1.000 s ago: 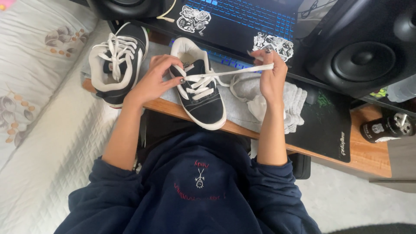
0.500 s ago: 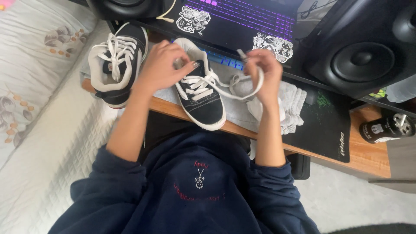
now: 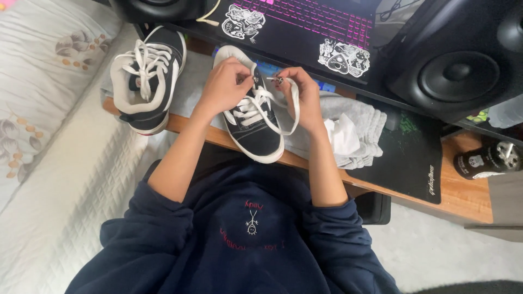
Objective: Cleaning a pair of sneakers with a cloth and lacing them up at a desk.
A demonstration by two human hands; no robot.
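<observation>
Sneaker in hand: black suede low-top shoe with white sole (image 3: 256,128) lies on the grey folded cloth (image 3: 354,117) at the near edge of the wooden worktop (image 3: 463,198), toe pointing toward you and overhanging the edge slightly.

Your left hand (image 3: 223,87) sits over the upper eyelets, its grip closed on the white flat lace (image 3: 283,117) near the tongue. Your right hand (image 3: 302,95) has its grip pinched shut on the lace tip, and a slack loop of lace hangs below it beside the shoe.

Second matching black-and-white sneaker (image 3: 146,79), fully laced, stands to the left, near the worktop corner beside the white quilted bed (image 3: 60,179).

Surroundings: open black laptop with pink-lit keys and stickers (image 3: 305,27) just behind the shoe; black speaker (image 3: 457,60) at right; black mouse mat (image 3: 414,152); small dark can (image 3: 485,160) far right.

Risks, as judged:
- Shoe toe past the worktop edge; a hard pull on the lace could drag it off into your lap.
- Slack loop could snag or twist, leaving the lace uneven.
- Lace tip could slip from the right pinch if tension jumps.
</observation>
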